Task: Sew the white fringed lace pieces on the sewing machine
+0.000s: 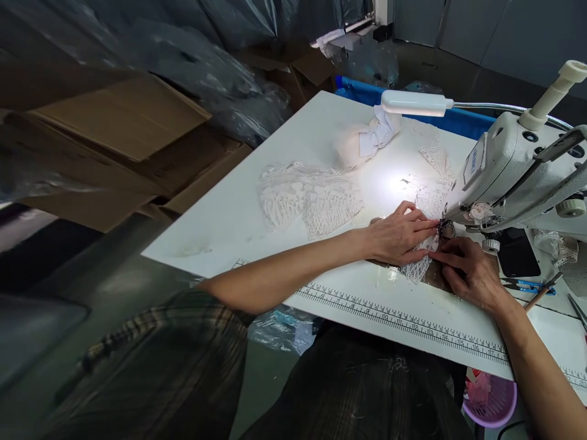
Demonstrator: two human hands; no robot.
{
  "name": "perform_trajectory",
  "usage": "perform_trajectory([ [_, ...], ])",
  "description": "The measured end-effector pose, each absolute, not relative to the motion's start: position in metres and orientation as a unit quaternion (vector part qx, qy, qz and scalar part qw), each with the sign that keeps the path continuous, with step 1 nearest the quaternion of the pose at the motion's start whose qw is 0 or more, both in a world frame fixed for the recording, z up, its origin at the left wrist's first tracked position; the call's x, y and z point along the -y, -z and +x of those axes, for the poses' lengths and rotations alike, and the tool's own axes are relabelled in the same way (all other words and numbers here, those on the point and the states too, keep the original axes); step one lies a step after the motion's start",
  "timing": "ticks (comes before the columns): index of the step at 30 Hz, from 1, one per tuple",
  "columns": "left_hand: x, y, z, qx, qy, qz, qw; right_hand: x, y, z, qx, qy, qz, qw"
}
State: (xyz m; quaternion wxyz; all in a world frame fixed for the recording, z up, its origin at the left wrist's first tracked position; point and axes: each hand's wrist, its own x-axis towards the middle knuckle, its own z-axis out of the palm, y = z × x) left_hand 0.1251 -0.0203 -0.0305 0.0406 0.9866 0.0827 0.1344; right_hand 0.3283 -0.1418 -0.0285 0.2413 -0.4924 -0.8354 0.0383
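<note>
My left hand [401, 235] lies palm down with its fingers stretched out on a strip of white lace [416, 271] beside the sewing machine [509, 159]. Close to the needle area, my right hand [470, 269] rests on the machine bed, its index fingertip touching the lace edge and its thumb apart. The lace passes under my left fingers and spreads up the table behind the presser foot [444, 226]. The needle itself is too small to make out. Further left lies a scalloped white lace piece [312, 198], with a bundle of pale fabric [367, 139] behind it.
A white lamp [415, 103] lights the white table [220, 226], which has a printed ruler [389, 315] along its front. A phone [518, 252], blue thread snips [532, 287] and tweezers [576, 310] lie right. Cardboard boxes [123, 116] stand left; a purple basket [493, 403] is below.
</note>
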Motion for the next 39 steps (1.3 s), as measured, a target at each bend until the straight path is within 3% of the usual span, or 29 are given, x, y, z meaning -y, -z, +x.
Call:
perform_trajectory([
  [9, 0.021, 0.029, 0.126, -0.099, -0.124, 0.985, 0.064, 0.142, 0.029, 0.330, 0.830, -0.060, -0.505, 0.231],
  [20, 0.027, 0.035, 0.128, -0.111, -0.134, 0.985, 0.015, 0.143, 0.028, 0.329, 0.829, -0.039, -0.505, 0.238],
  [31, 0.030, 0.037, 0.129, -0.068, -0.238, 0.969, -0.014, 0.144, 0.026, 0.329, 0.834, -0.037, -0.500, 0.230],
  [39, 0.027, 0.036, 0.124, -0.059, -0.219, 0.973, -0.041, 0.145, 0.026, 0.328, 0.830, -0.027, -0.514, 0.215],
])
